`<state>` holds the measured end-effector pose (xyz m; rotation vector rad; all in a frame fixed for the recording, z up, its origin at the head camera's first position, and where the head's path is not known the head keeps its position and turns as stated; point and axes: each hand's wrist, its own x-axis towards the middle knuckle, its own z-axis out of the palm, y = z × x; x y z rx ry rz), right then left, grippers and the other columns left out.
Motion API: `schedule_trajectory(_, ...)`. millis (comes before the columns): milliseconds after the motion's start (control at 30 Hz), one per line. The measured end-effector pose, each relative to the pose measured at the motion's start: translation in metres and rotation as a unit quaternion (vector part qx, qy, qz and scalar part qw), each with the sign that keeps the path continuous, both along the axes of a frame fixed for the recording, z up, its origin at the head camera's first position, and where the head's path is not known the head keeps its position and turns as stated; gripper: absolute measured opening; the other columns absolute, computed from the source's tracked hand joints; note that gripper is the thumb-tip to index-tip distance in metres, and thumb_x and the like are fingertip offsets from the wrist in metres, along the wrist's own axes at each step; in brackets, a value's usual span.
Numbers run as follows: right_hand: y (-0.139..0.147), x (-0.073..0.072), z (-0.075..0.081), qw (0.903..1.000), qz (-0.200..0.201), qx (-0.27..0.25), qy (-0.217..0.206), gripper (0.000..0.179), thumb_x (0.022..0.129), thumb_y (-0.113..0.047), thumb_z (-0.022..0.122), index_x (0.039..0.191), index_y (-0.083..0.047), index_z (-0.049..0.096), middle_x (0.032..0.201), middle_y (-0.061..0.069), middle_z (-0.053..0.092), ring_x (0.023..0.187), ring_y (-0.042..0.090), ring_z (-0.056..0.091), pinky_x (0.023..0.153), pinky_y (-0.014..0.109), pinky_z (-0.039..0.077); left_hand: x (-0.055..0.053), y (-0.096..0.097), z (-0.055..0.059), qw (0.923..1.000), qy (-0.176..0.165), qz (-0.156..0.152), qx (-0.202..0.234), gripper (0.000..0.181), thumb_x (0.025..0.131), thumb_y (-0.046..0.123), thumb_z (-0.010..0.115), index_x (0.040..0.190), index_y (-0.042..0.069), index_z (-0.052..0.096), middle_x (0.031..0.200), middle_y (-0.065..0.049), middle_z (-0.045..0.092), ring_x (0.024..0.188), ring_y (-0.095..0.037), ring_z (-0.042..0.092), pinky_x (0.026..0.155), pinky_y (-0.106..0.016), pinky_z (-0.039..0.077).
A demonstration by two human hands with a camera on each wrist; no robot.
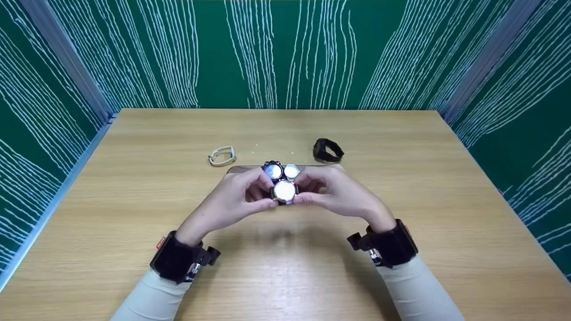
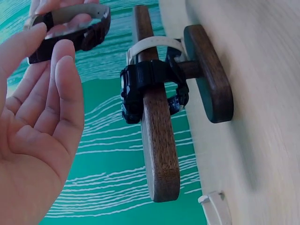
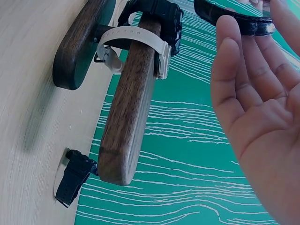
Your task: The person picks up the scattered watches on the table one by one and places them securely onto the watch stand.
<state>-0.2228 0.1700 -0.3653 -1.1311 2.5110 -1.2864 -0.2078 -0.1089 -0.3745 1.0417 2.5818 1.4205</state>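
Observation:
Held in front of the stand is a watch with a dark strap (image 1: pixel 284 191), its round face glaring white in the head view. My left hand (image 1: pixel 232 196) pinches one side of it between thumb and fingers, and my right hand (image 1: pixel 339 189) pinches the other. Its strap (image 2: pixel 86 38) forms a loop in the left wrist view. Behind it, a dark wooden T-bar stand (image 2: pixel 161 154) carries a chunky black watch (image 2: pixel 152 75) and a white-strapped watch (image 3: pixel 136 35), side by side around the bar. My hands partly hide the bar in the head view.
On the tabletop (image 1: pixel 285 276), a white watch (image 1: pixel 222 156) lies behind the stand to the left. A black watch (image 1: pixel 328 150) lies behind it to the right. Green panels with white lines (image 1: pixel 285 53) wall in the table's back and sides.

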Motion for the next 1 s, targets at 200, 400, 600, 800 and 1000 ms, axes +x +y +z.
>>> schedule_trajectory(200, 0.0, 0.0005, 0.0005, 1.0, 0.001, -0.001, -0.001, 0.025, 0.096, -0.021, 0.08, 0.117, -0.009, 0.075, 0.101, 0.0, 0.077, 0.092, 0.015, 0.073, 0.083, 0.03, 0.061, -0.0003, 0.0003, -0.0007, 0.9998, 0.0, 0.018, -0.001, 0.027, 0.088, 0.027, 0.088, 0.103, 0.013, 0.07, 0.097, 0.003, 0.072, 0.081, -0.01, 0.069, 0.073, -0.028, 0.06)
schedule_trajectory(400, -0.0005, -0.0007, -0.0011, 0.9999, -0.003, 0.005, 0.011, 0.023, 0.096, -0.022, 0.081, 0.114, -0.009, 0.076, 0.1, -0.001, 0.077, 0.09, 0.014, 0.073, 0.082, 0.029, 0.061, -0.0007, 0.0025, -0.0009, 0.9989, 0.003, 0.046, -0.004, 0.022, 0.089, 0.024, 0.086, 0.102, 0.013, 0.072, 0.098, 0.003, 0.074, 0.082, -0.008, 0.07, 0.076, -0.028, 0.061)
schedule_trajectory(600, -0.0002, -0.0005, -0.0009, 0.9998, -0.01, 0.011, 0.015, 0.021, 0.095, -0.023, 0.081, 0.112, -0.01, 0.077, 0.099, -0.002, 0.078, 0.089, 0.013, 0.073, 0.081, 0.029, 0.062, -0.0012, 0.0045, -0.0014, 0.9988, 0.014, 0.046, -0.001, 0.022, 0.09, 0.024, 0.085, 0.104, 0.013, 0.073, 0.099, 0.004, 0.076, 0.083, -0.007, 0.072, 0.076, -0.028, 0.061)
schedule_trajectory(800, -0.0001, -0.0012, -0.0015, 0.9997, -0.01, 0.016, 0.016, 0.021, 0.096, -0.025, 0.081, 0.111, -0.011, 0.076, 0.097, -0.005, 0.078, 0.088, 0.011, 0.074, 0.082, 0.03, 0.062, -0.0021, 0.0054, -0.0032, 0.999, 0.013, 0.042, 0.003, 0.022, 0.091, 0.024, 0.084, 0.106, 0.012, 0.073, 0.099, 0.004, 0.079, 0.084, -0.006, 0.073, 0.076, -0.027, 0.061)
schedule_trajectory(1000, -0.0009, -0.0007, -0.0006, 0.9996, -0.01, 0.022, 0.017, 0.019, 0.096, -0.024, 0.081, 0.11, -0.012, 0.076, 0.096, -0.005, 0.078, 0.087, 0.011, 0.074, 0.082, 0.031, 0.063, -0.0021, 0.0055, -0.0039, 0.999, 0.014, 0.042, 0.001, 0.024, 0.092, 0.023, 0.083, 0.109, 0.011, 0.072, 0.102, 0.002, 0.08, 0.087, -0.007, 0.074, 0.078, -0.027, 0.061)
